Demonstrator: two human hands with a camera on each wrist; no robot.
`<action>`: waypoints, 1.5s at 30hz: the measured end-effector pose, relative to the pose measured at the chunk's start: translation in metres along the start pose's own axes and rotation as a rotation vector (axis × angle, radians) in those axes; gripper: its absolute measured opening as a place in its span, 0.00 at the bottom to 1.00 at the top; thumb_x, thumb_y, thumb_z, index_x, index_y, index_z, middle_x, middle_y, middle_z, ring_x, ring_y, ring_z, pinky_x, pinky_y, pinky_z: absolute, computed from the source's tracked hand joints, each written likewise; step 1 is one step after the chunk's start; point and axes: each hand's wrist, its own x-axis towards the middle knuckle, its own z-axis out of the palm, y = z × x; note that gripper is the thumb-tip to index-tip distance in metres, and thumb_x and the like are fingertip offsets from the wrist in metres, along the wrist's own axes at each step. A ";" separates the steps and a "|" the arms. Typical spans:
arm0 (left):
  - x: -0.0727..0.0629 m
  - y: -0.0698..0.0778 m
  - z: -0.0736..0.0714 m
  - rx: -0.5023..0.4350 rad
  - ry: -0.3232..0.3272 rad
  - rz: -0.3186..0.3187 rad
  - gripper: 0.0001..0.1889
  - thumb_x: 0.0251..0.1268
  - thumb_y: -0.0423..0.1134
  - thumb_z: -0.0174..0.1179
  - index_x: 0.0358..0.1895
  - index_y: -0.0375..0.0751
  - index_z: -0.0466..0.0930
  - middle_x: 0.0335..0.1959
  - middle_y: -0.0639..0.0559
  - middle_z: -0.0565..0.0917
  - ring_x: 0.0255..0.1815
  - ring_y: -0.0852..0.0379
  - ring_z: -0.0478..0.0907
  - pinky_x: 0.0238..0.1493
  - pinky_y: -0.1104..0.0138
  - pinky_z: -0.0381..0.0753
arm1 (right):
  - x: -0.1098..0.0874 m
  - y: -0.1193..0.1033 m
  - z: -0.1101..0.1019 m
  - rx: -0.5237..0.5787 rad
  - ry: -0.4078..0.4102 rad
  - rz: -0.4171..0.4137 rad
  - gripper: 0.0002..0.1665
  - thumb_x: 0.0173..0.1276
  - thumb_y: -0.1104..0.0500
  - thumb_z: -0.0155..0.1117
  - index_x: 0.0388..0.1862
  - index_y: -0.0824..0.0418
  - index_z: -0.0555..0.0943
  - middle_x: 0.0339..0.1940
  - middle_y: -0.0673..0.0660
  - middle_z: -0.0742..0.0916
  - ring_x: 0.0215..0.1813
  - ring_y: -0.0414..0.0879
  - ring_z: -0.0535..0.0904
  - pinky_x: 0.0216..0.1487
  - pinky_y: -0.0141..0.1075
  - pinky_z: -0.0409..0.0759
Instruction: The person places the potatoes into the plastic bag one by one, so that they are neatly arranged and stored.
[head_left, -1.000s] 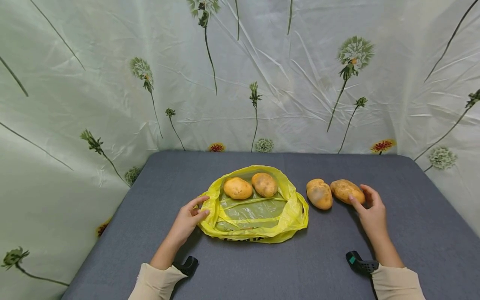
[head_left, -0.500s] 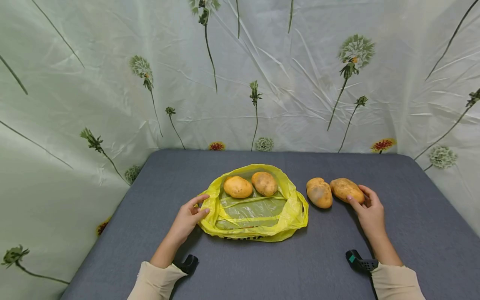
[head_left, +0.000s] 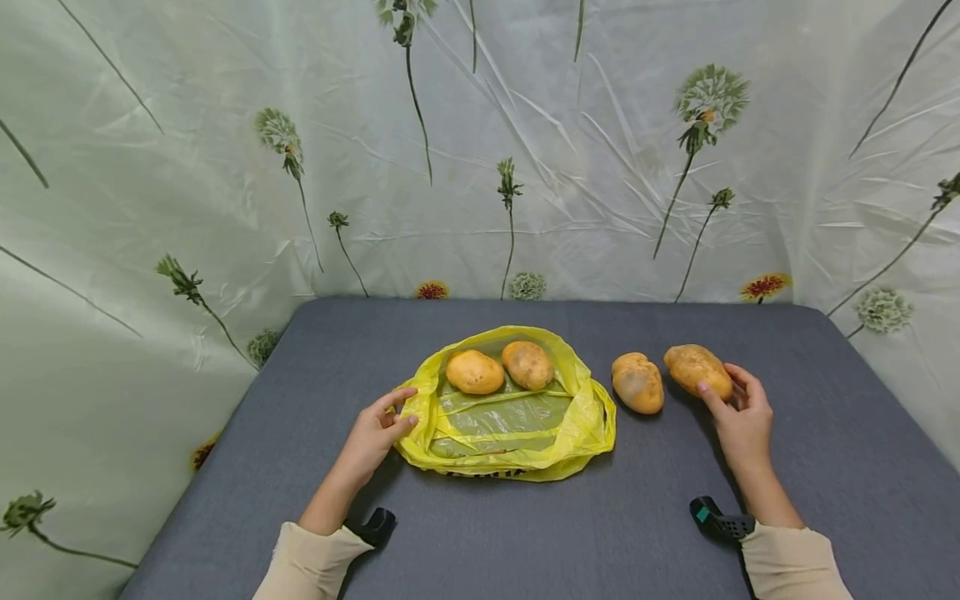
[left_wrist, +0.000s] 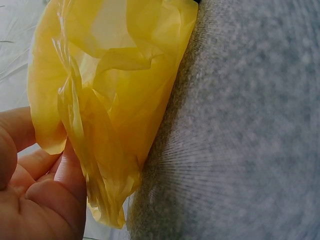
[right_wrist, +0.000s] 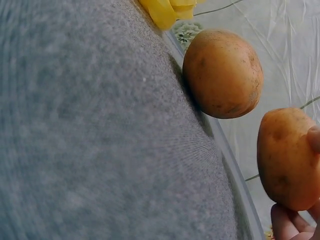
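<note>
A yellow plastic bag (head_left: 480, 462) lies with its mouth spread wide, and two potatoes (head_left: 476, 372) sit inside at its far side. My left hand (head_left: 372, 437) holds the bag's left rim; in the left wrist view the thin film (left_wrist: 75, 115) passes between thumb and fingers. To the right of the bag, my right hand (head_left: 745, 421) grips a potato (head_left: 697, 372) between thumb and fingers. In the right wrist view this held potato (right_wrist: 287, 160) is raised above the cloth. Another potato (head_left: 637, 383) rests on the table between it and the bag.
The table (head_left: 540, 542) has a dark grey cloth cover. Behind it and to the left hangs a pale curtain (head_left: 600, 150) printed with flowers. Black wrist devices (head_left: 723, 521) sit on both forearms, by the beige sleeves.
My right hand has lifted the far-right potato off the cloth, and a gap now separates it from the potato beside it. My left hand and the bag have stayed in place.
</note>
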 end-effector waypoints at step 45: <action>-0.001 0.002 0.001 0.027 0.012 -0.004 0.22 0.59 0.29 0.57 0.59 0.36 0.68 0.42 0.38 0.75 0.29 0.57 0.74 0.27 0.70 0.73 | -0.039 -0.075 0.039 0.225 -0.234 -0.333 0.32 0.48 0.81 0.63 0.55 0.74 0.67 0.53 0.59 0.74 0.55 0.41 0.70 0.45 0.24 0.71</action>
